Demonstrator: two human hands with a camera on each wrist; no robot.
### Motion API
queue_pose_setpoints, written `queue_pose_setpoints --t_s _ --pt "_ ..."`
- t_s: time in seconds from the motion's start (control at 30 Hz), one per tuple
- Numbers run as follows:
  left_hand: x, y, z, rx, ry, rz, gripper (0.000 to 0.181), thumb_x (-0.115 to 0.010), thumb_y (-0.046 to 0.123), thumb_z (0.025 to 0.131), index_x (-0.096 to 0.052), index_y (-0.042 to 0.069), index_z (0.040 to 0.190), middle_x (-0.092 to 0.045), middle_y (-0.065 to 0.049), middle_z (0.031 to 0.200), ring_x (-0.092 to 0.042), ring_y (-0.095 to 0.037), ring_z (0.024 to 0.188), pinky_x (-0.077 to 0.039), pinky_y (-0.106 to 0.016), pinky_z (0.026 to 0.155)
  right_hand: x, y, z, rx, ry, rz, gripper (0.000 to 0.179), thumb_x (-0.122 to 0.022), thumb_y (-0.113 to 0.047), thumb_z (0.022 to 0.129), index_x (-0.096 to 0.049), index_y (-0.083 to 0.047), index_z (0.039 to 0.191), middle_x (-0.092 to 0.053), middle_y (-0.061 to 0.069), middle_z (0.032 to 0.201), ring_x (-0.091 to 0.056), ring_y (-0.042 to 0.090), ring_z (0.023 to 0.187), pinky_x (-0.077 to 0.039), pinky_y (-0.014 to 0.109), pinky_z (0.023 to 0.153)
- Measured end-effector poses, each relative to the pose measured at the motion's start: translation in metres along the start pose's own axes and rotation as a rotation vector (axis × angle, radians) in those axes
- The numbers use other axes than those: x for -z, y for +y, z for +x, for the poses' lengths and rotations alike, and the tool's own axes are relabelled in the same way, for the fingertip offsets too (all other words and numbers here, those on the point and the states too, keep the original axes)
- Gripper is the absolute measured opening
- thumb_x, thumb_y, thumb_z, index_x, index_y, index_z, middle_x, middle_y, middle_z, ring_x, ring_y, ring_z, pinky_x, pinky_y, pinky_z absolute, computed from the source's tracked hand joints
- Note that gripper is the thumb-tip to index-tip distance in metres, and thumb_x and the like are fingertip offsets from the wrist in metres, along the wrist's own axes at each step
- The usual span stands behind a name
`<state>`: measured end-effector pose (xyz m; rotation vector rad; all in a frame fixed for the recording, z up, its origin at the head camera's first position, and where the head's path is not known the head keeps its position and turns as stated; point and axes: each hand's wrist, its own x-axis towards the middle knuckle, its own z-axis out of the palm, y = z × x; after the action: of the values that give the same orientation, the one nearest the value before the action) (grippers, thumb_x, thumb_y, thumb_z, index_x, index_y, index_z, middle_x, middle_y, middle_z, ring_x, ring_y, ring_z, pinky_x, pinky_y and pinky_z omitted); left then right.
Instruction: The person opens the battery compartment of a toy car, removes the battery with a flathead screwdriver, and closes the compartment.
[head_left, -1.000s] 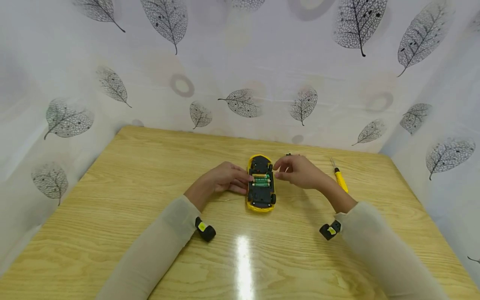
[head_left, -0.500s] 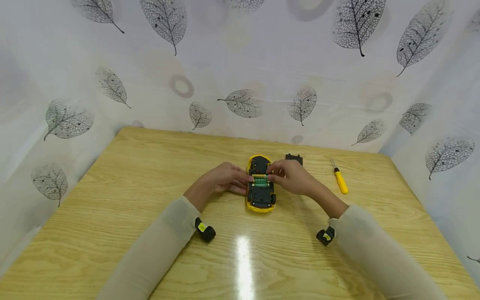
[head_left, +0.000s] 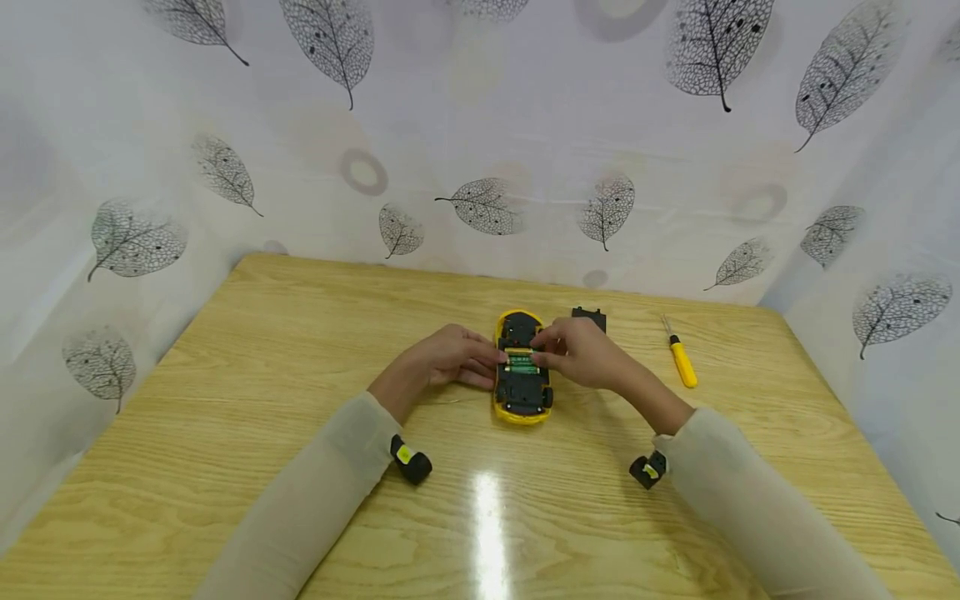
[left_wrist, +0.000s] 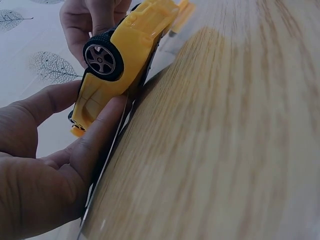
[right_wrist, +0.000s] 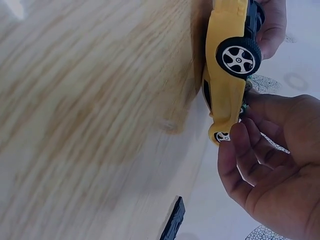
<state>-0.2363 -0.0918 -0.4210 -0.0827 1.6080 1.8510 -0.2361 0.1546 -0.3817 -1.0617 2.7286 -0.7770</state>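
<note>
A yellow toy car (head_left: 521,396) lies upside down on the table, black underside up and its battery compartment uncovered. Several green batteries (head_left: 519,363) sit side by side in that compartment. My left hand (head_left: 456,354) holds the car from the left, thumb at the compartment's edge and fingers along the body (left_wrist: 137,42). From the right, my right hand (head_left: 581,354) reaches over the compartment, thumb and fingertips pinching at the right end of a battery. In the right wrist view a bit of green (right_wrist: 243,109) shows between them; the fingers hide the rest.
A black battery cover (head_left: 594,317) lies behind the right hand on the wooden table (head_left: 337,308). Farther right is a screwdriver (head_left: 683,364) with a yellow handle. A leaf-print cloth (head_left: 525,125) hangs along the back and both sides.
My right hand has moved left from beside the car onto the battery compartment, bringing the black cover into sight behind it. The left hand and the car have stayed put.
</note>
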Motion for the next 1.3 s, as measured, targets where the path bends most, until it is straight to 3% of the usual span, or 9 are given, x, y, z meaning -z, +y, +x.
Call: queue_pose_setpoints --t_s 0.5,0.63,0.97,1.3 --pt "0.002 -0.001 0.0 0.005 0.003 0.002 0.031 -0.073 0.004 0.094 -0.067 -0.008 0.123 -0.073 -0.016 0.093 -0.073 -0.023 0.078 -0.066 -0.034 0.073 0.003 -0.005 0.007 -0.153 -0.138 0.075 0.011 -0.071 -0.016 0.099 -0.066 -0.006 0.103 -0.064 0.003 0.085 -0.055 0.016 0.069 -0.047 0.032 0.061" --pt "0.001 -0.001 0.001 0.003 0.001 0.003 0.031 -0.073 0.004 0.094 -0.067 -0.008 0.122 -0.073 -0.016 0.092 -0.073 -0.022 0.078 -0.066 -0.035 0.073 0.003 -0.008 0.009 -0.169 -0.134 0.055 0.011 -0.072 -0.016 0.098 -0.067 -0.007 0.102 -0.066 0.002 0.087 -0.058 0.016 0.073 -0.05 0.033 0.063" --pt "0.002 -0.001 0.0 -0.001 0.004 0.01 0.026 -0.073 0.005 0.094 -0.07 -0.007 0.117 -0.073 -0.015 0.092 -0.072 -0.022 0.077 -0.066 -0.036 0.073 0.005 -0.016 0.008 -0.118 -0.079 0.019 0.006 -0.074 -0.012 0.096 -0.068 -0.01 0.094 -0.068 0.0 0.087 -0.062 0.015 0.075 -0.053 0.033 0.065" --pt "0.001 0.0 0.0 -0.002 -0.002 0.011 0.026 -0.074 0.005 0.094 -0.07 -0.007 0.116 -0.072 -0.014 0.09 -0.072 -0.022 0.077 -0.066 -0.036 0.074 0.009 -0.015 0.008 -0.054 -0.131 0.055 0.019 -0.065 -0.008 0.101 -0.07 0.001 0.117 -0.07 0.004 0.096 -0.066 0.017 0.087 -0.059 0.037 0.076"
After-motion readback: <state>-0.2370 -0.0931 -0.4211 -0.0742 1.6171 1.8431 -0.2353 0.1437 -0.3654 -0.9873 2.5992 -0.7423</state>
